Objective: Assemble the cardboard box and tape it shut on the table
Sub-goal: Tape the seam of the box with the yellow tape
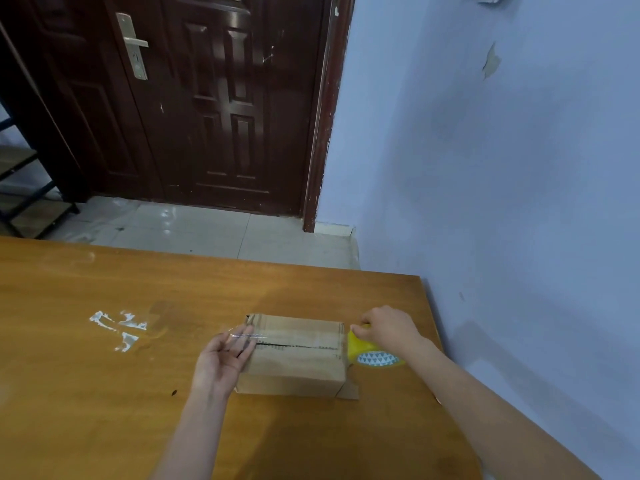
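A small brown cardboard box (294, 362) stands on the wooden table (104, 375), its top flaps folded down and meeting at a dark seam. My left hand (221, 362) lies with straight fingers against the box's left end, where the loose end of clear tape (242, 336) glints across the fingertips. My right hand (388, 329) grips a yellow tape roll (374, 351) at the box's right end. A strip of clear tape seems to run over the top of the box between the two hands. A small flap of cardboard sticks out at the box's lower right corner.
White tape scraps (117, 327) cling to the table left of the box. The table's right edge runs close to a blue wall (519, 202). Beyond the far edge are a tiled floor, a dark wooden door (214, 98) and a shelf frame (24, 202) at the left.
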Tool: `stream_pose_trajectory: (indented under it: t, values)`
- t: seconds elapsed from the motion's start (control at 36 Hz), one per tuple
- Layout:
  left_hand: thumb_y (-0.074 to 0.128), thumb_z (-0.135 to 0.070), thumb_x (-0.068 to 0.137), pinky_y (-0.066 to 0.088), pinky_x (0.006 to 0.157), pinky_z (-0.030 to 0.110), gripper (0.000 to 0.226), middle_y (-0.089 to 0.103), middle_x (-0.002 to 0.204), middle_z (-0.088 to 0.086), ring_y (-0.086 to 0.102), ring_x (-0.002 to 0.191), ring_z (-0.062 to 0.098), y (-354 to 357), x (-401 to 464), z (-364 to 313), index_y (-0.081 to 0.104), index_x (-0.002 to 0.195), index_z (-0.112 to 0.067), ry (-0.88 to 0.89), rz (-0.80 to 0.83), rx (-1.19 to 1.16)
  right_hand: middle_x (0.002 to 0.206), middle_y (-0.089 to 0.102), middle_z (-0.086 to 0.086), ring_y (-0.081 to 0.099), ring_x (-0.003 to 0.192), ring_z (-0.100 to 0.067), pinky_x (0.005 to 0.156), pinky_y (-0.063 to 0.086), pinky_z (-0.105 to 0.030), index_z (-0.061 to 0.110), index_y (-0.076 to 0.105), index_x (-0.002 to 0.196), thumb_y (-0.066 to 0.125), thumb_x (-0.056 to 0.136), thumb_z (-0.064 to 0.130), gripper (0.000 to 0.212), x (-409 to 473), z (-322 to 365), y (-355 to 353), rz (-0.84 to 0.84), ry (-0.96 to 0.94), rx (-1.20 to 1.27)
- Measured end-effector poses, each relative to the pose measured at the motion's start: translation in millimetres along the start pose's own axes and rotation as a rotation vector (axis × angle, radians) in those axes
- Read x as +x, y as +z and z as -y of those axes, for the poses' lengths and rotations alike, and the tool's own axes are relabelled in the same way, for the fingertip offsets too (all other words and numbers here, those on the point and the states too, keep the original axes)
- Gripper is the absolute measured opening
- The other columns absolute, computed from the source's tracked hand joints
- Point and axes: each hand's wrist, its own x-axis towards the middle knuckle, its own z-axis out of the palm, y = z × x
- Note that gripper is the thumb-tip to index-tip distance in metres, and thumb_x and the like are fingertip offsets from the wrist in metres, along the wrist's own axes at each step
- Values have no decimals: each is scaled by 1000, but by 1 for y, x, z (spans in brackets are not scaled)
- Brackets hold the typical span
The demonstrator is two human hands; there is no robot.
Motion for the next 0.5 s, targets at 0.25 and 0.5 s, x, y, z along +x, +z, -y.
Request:
stream_pose_trajectory:
  t: [0.25,0.5]
  values:
    - [36,-3,96,57,77,47,23,55,119,28,72,77,31,1,1,1,44,76,-9,10,-3,42,56,45,5,41,49,-12,44,29,-24,14,60,72,45,92,49,42,0,10,-10,37,31,-70]
    - [34,-3,97,41,100,50,22,55,119,27,63,102,36,3,0,3,43,78,-9,-8,-43,55,61,43,4,41,55,-15,48,29,-24,15,48,66,44,94,47,42,-6,9,-21,69,38,-165]
